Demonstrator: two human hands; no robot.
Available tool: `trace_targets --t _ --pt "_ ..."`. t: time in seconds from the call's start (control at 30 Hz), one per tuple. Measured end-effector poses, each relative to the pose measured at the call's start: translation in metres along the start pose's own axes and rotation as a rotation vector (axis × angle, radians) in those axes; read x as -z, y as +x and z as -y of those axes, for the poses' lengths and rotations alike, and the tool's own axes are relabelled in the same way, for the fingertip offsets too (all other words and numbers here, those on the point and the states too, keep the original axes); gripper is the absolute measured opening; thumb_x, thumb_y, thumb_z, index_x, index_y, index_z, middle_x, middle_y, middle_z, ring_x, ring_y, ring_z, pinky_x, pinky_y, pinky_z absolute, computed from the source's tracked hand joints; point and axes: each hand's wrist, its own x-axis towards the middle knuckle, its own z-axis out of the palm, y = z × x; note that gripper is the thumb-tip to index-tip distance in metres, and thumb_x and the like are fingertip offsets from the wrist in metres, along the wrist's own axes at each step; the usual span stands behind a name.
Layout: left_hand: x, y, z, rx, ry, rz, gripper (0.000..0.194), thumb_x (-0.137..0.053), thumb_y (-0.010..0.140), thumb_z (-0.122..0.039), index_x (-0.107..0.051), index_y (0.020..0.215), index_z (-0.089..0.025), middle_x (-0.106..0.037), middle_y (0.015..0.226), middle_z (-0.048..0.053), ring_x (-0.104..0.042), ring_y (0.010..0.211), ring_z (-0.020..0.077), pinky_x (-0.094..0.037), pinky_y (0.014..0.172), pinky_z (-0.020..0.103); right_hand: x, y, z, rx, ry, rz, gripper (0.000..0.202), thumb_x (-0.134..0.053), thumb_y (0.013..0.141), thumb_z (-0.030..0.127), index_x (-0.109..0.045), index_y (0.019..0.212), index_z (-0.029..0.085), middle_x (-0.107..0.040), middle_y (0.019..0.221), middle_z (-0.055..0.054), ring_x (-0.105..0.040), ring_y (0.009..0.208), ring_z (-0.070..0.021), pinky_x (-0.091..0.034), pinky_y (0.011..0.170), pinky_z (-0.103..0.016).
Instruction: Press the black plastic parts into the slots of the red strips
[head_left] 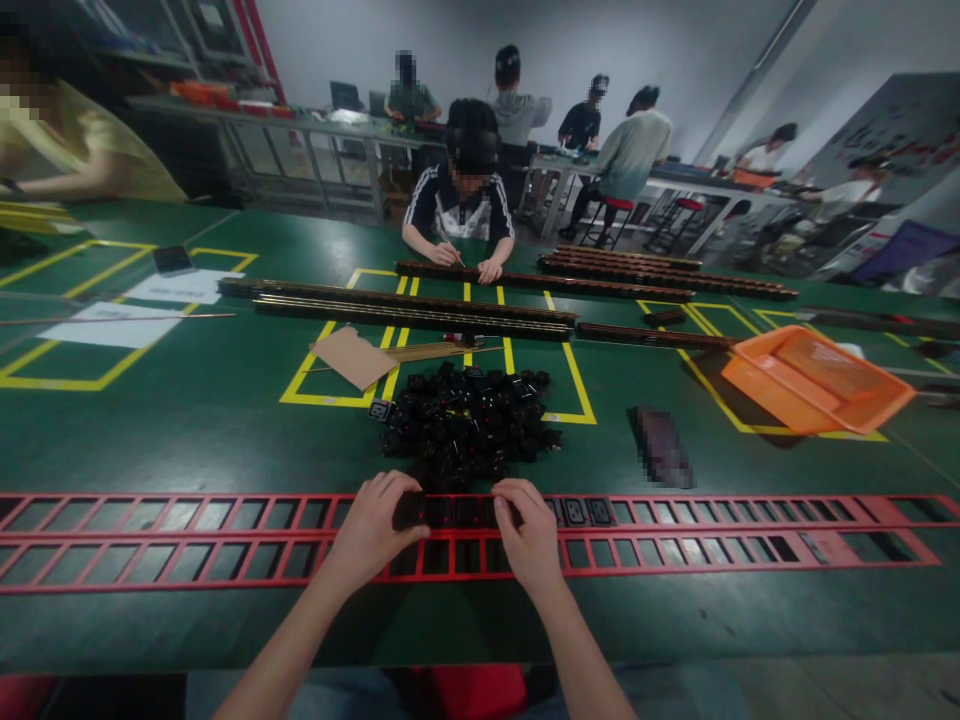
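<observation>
Along surface's (187,635) near edge: left hand (375,522) pinches black block (409,510)
Right hand (531,525): grasp unclear
Block: probably light, stiff; hold sides

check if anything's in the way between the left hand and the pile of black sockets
Nothing visible stands between the left hand and the pile of black sockets, which lies just past the far edge of the flat red frame. The orange basket sits off to the right, away from that path.
</observation>
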Motion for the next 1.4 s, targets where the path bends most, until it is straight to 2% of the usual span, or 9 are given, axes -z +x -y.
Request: trace_targets --t 0.2,0.4,0.8,1.07,1.23,1.4 --pt "0.002 0.000 -0.003 0.010 0.026 -0.005 0.040 -0.080 0.070 -0.024 -0.055 0.101 -0.023 -0.060 0.104 0.002 -0.054 0.098 0.0251 -0.040 0.083 0.037 0.000 -0.001 0.001 0.013 -0.008 0.013 0.016 -0.049 0.094 0.019 -0.065 0.093 0.021 -0.065 0.097 -0.008 -0.062 0.094 -0.0209 -0.051 0.086 -0.038" --pt "0.002 0.002 -0.006 0.007 0.035 -0.021 0.043 -0.082 0.069 -0.028 -0.055 0.101 -0.023 -0.061 0.103 0.002 -0.055 0.096 0.0250 -0.041 0.082 0.037 0.001 0.002 0.001 0.041 -0.039 0.044 0.016 -0.049 0.094 0.020 -0.065 0.092 0.021 -0.065 0.096 -0.008 -0.061 0.093 -0.0218 -0.050 0.085 -0.039" --pt "0.004 0.002 -0.011 0.061 0.027 -0.002 0.045 -0.084 0.066 -0.027 -0.055 0.101 -0.022 -0.061 0.104 0.003 -0.054 0.097 0.0250 -0.042 0.083 0.038 0.002 0.000 -0.002 0.059 -0.096 0.086 0.016 -0.050 0.094 0.021 -0.066 0.091 0.022 -0.064 0.099 -0.008 -0.060 0.095 -0.0226 -0.049 0.084 -0.039" --pt "0.008 0.001 -0.008 0.025 -0.010 0.046 0.047 -0.087 0.063 -0.026 -0.056 0.098 -0.021 -0.061 0.102 0.003 -0.054 0.097 0.0246 -0.044 0.084 0.038 0.001 0.003 -0.003 0.023 -0.046 0.071 0.016 -0.050 0.094 0.020 -0.066 0.091 0.022 -0.065 0.098 -0.007 -0.061 0.094 -0.0218 -0.050 0.084 -0.039" --pt "0.011 -0.001 -0.002 -0.032 -0.067 0.090 0.043 -0.083 0.069 -0.027 -0.058 0.104 -0.022 -0.061 0.106 0.003 -0.053 0.100 0.0234 -0.045 0.087 0.037 0.001 0.002 -0.002 0.016 -0.010 0.049 0.016 -0.050 0.094 0.019 -0.065 0.091 0.022 -0.065 0.097 -0.007 -0.061 0.093 -0.0211 -0.050 0.084 -0.038" --pt "0.010 -0.002 -0.002 -0.044 -0.051 0.077 0.042 -0.082 0.071 -0.027 -0.059 0.105 -0.022 -0.060 0.107 0.003 -0.052 0.101 0.0234 -0.045 0.087 0.038 0.002 0.000 -0.002 0.024 -0.030 0.053 0.017 -0.049 0.093 0.018 -0.065 0.091 0.022 -0.065 0.097 -0.007 -0.061 0.093 -0.0211 -0.050 0.085 -0.038"
